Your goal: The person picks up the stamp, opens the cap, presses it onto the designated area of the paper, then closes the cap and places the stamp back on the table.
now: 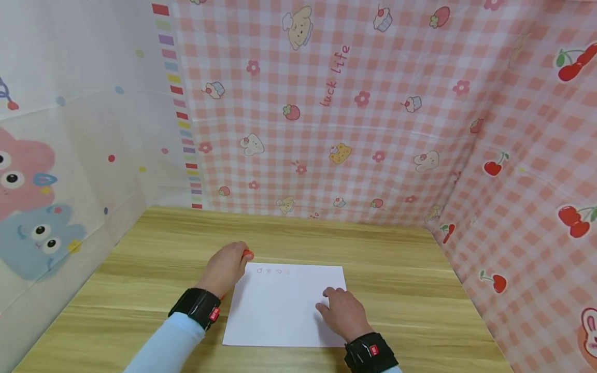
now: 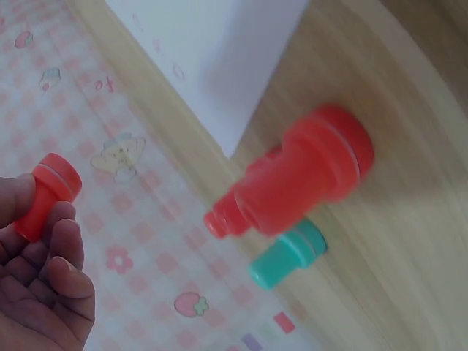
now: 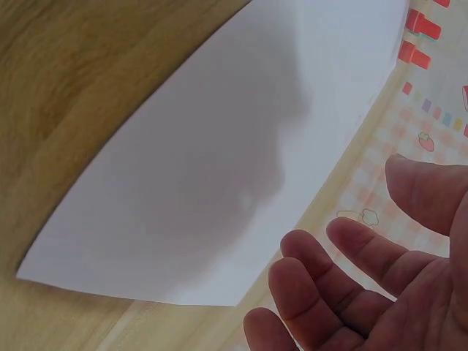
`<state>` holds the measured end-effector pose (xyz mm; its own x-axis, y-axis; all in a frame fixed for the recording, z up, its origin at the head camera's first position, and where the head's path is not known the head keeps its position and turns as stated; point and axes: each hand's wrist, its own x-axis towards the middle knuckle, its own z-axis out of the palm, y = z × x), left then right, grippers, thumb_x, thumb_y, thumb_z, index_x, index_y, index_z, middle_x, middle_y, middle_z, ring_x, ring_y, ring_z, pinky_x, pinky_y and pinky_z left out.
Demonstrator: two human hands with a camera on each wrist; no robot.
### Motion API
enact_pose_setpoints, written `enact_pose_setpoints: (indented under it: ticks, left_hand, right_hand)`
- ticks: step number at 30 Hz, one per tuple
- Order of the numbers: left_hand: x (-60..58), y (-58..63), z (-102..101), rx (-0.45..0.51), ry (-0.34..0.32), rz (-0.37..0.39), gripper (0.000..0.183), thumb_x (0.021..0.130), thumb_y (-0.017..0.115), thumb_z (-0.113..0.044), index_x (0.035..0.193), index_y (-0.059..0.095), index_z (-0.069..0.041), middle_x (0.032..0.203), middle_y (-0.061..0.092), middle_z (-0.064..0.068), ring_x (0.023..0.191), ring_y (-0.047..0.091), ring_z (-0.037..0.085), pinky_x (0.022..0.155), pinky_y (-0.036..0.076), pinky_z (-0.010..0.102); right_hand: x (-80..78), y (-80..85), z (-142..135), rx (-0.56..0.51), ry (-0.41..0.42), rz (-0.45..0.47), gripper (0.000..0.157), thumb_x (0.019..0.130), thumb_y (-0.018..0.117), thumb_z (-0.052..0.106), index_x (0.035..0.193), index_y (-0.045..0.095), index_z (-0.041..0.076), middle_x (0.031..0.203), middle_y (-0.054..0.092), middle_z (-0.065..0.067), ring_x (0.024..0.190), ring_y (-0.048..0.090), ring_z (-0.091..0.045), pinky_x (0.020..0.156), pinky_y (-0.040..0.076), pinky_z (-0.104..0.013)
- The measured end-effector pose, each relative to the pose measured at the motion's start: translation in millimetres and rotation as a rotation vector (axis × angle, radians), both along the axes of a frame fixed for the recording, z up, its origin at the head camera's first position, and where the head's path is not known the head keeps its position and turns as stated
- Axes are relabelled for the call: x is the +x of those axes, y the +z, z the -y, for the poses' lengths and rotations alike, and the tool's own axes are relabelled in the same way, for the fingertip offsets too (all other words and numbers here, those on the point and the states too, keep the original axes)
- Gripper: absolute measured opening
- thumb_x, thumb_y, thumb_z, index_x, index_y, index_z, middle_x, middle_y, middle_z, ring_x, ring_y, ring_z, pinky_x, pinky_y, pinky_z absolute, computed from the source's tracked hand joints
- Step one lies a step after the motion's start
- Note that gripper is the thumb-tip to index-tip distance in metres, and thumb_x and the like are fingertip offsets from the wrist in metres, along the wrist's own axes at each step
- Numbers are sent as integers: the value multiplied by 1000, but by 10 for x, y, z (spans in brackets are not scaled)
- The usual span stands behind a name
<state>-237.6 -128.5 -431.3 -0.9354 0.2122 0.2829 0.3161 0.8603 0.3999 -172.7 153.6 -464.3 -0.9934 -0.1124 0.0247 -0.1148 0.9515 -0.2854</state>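
My left hand point(image 1: 226, 267) pinches a small red stamp point(image 2: 53, 191) between thumb and fingers, just off the upper left corner of a white sheet of paper point(image 1: 280, 316). Along the sheet's top edge runs a row of several small faint prints point(image 1: 269, 271), some reddish. Over the right part of the paper is my right hand point(image 1: 346, 313), its fingers relaxed and holding nothing. In the left wrist view, other red stamps point(image 2: 303, 168) stand on the table beside the paper, partly overlapping, with a green stamp point(image 2: 289, 254) near them. From the head, my left hand and wrist mostly hide these.
The paper lies on a wood-grain table point(image 1: 396, 269). A pink checked cloth point(image 1: 317, 129) hangs behind it, a cherry-patterned cloth point(image 1: 522, 207) on the right and a white cartoon cloth point(image 1: 93, 155) on the left. Both wrists wear black bands.
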Motion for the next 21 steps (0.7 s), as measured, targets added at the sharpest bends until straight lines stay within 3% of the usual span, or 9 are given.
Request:
enact_pose_setpoints:
  ticks: [15, 21]
  left_hand:
    - [83, -69, -337, 99, -69, 78, 16, 91, 73, -14, 102, 64, -5, 86, 63, 3, 72, 54, 17, 70, 52, 32]
    - [136, -115, -465, 156, -90, 123, 15, 91, 73, -15, 102, 66, -9, 86, 63, -1, 72, 54, 16, 68, 51, 29]
  right_hand:
    - [-5, 59, -10, -64, -9, -19, 29, 91, 71, 30, 107, 69, 5, 89, 68, -11, 80, 64, -26, 68, 50, -41]
    - [0, 53, -10, -139, -12, -27, 28, 93, 69, 28, 107, 69, 5, 83, 66, -4, 72, 59, -19, 65, 47, -37]
